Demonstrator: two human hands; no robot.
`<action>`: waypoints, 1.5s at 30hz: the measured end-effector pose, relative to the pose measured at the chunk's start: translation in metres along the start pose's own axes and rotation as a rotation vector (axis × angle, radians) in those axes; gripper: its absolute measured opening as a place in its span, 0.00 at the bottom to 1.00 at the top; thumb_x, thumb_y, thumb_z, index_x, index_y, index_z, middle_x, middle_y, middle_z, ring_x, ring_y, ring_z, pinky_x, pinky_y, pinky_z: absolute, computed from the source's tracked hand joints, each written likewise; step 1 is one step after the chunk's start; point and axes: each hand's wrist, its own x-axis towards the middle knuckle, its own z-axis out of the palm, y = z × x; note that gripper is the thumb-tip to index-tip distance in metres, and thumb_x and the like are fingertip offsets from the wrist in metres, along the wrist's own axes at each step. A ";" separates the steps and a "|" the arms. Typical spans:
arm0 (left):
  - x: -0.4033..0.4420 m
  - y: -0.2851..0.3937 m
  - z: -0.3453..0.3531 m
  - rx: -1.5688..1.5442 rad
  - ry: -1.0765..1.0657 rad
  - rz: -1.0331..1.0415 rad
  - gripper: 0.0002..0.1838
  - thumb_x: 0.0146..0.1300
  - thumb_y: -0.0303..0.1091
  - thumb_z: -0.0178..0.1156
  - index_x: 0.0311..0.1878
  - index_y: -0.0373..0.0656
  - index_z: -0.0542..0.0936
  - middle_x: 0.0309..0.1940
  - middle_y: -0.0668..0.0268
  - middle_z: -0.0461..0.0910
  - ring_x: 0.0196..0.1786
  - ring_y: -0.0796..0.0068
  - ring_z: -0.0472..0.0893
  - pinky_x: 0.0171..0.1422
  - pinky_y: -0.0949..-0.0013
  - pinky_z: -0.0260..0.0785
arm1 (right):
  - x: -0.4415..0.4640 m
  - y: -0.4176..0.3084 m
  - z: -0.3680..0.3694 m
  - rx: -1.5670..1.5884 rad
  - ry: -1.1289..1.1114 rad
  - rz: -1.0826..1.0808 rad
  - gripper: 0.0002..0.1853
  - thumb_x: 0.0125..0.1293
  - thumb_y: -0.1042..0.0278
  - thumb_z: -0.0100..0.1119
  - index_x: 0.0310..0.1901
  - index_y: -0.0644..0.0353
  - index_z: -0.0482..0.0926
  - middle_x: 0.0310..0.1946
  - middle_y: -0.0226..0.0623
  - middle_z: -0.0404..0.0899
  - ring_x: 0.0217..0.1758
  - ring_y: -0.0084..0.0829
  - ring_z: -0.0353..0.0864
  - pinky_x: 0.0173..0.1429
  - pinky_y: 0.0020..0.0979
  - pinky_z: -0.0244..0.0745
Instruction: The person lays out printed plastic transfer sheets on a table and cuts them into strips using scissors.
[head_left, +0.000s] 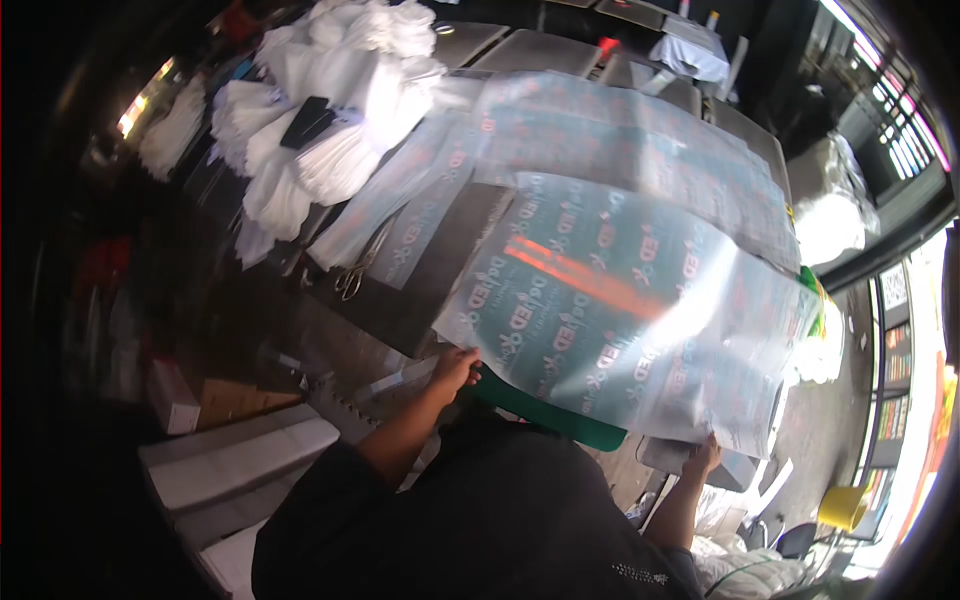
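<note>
A large translucent printed sheet (570,330) with repeated pink and white lettering spreads over the dark table in front of me. My left hand (458,370) is closed on its near left corner. At the near right edge, my right hand (705,456) pinches the same sheet. Orange streaks and a bright glare lie across it. Farther back, more printed sheeting (610,125) covers the table. Metal scissors (352,275) rest left of the sheet, on the dark tabletop (445,240).
Bundles of white material (340,90) are heaped at the far left, a black object (306,122) on top. Below the sheet is a green edge (545,415). White boxes (240,450) stand lower left. A yellow chair (842,508) is at the right.
</note>
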 end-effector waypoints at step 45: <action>-0.025 0.042 0.025 0.103 -0.331 0.407 0.19 0.71 0.46 0.44 0.35 0.39 0.72 0.28 0.65 0.72 0.36 0.73 0.74 0.44 0.66 0.67 | -0.368 0.002 0.216 -0.529 -1.572 0.200 0.17 0.61 0.70 0.58 0.50 0.68 0.73 0.44 0.39 0.77 0.47 0.27 0.76 0.51 0.29 0.72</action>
